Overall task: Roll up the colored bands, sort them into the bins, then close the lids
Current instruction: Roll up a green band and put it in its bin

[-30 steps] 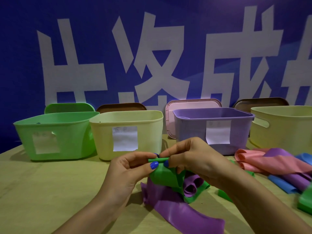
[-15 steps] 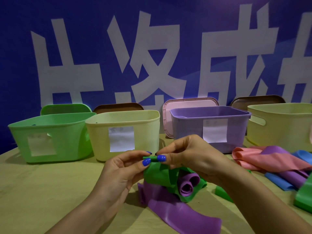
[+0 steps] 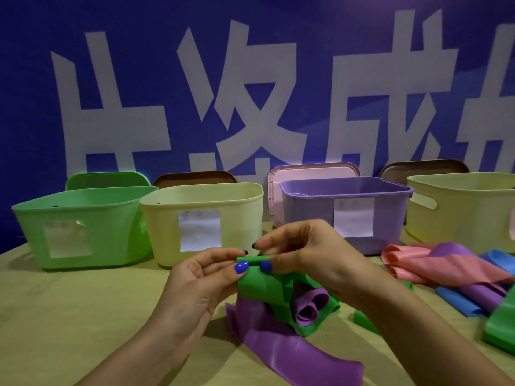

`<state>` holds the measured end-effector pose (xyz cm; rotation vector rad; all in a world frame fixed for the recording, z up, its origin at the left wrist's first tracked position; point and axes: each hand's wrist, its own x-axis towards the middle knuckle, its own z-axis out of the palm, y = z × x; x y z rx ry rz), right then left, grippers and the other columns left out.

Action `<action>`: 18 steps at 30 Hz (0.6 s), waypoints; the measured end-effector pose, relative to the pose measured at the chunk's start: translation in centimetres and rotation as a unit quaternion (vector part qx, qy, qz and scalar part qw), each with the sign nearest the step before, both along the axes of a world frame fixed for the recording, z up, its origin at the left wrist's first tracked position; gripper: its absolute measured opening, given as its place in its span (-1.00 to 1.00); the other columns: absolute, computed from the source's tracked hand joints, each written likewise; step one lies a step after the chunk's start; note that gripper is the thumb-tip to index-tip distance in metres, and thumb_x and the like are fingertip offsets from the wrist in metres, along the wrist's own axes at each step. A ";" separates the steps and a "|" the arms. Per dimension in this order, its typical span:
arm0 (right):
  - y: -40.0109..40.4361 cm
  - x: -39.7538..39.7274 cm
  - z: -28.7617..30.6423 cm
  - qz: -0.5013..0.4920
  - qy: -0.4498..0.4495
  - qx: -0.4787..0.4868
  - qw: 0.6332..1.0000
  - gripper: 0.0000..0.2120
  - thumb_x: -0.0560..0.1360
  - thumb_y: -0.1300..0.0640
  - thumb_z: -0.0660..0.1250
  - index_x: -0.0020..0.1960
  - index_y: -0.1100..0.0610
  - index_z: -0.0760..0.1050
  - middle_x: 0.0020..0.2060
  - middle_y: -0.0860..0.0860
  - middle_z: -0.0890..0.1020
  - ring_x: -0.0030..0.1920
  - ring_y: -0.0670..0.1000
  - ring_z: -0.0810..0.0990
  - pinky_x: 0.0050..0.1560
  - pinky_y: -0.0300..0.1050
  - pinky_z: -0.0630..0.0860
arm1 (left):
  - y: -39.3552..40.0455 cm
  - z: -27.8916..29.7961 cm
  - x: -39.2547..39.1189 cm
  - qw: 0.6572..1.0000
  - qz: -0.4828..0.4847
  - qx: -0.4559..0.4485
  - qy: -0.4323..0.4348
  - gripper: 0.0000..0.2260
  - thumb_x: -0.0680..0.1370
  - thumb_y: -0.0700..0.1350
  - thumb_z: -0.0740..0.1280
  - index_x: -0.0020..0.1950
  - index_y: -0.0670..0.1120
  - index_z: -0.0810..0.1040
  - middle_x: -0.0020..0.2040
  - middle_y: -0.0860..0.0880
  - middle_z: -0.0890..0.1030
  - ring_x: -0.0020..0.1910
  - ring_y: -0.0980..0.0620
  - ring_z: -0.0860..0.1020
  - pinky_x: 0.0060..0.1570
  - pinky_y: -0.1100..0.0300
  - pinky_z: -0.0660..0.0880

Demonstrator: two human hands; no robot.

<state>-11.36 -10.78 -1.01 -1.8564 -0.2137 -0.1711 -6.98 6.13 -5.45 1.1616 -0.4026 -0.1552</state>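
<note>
Since a moment ago the rolled top edge of the green band (image 3: pixel 260 285) has grown a little thicker, held up in front of the cream bin (image 3: pixel 203 221), while our hands have hardly shifted. The grip of our left hand (image 3: pixel 200 285) pinches one end of that small roll and the right hand (image 3: pixel 301 260) pinches the other, the rest of the strip hanging down to the worktop (image 3: pixel 69 316) over a purple band (image 3: pixel 292 355). We judge the band light, soft, stretchy and a bit clingy, so it is best held at the roll's two ends with thumbs on top, or the coil may spring loose.

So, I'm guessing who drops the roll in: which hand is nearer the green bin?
Left. The left hand sits right of the green bin; the right hand is farther right, before the purple bin.
</note>
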 end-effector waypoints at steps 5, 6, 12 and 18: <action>-0.2 0.0 0.0 0.029 0.025 -0.017 0.999 -0.84 0.41 0.35 0.40 -0.08 0.14 0.66 -0.20 0.06 0.71 -0.20 -0.04 0.66 -0.20 -0.29 0.57 | 0.1 0.1 -0.2 0.996 0.037 0.020 -0.076 -0.82 0.18 -0.30 0.44 -0.27 -0.12 0.70 -0.26 -0.22 0.68 -0.30 -0.02 0.66 -0.32 0.28 0.56; -0.2 0.0 0.1 0.028 0.021 -0.026 0.999 -0.84 0.41 0.34 0.40 -0.07 0.14 0.65 -0.18 0.06 0.71 -0.19 -0.03 0.66 -0.19 -0.29 0.58 | 0.0 0.2 -0.2 0.995 0.046 0.021 -0.085 -0.81 0.18 -0.30 0.43 -0.27 -0.11 0.70 -0.25 -0.21 0.68 -0.29 -0.02 0.66 -0.31 0.29 0.56; 0.1 0.0 0.2 -0.005 -0.026 -0.075 0.997 -0.73 0.40 0.40 0.41 -0.17 0.03 0.65 -0.31 -0.12 0.69 -0.19 -0.17 0.66 -0.14 -0.33 0.58 | 0.0 0.2 -0.2 0.997 0.014 0.042 -0.061 -0.63 0.16 -0.40 0.52 -0.08 -0.15 0.66 -0.17 -0.24 0.69 -0.25 -0.06 0.67 -0.29 0.25 0.59; 0.1 0.2 0.0 -0.011 -0.035 -0.083 0.996 -0.63 0.38 0.45 0.39 -0.21 -0.05 0.62 -0.28 -0.09 0.69 -0.17 -0.14 0.67 -0.11 -0.28 0.60 | -0.1 0.0 -0.2 0.998 -0.014 0.036 -0.048 -0.66 0.02 -0.15 0.53 -0.22 -0.15 0.71 -0.21 -0.25 0.68 -0.28 -0.05 0.67 -0.30 0.25 0.59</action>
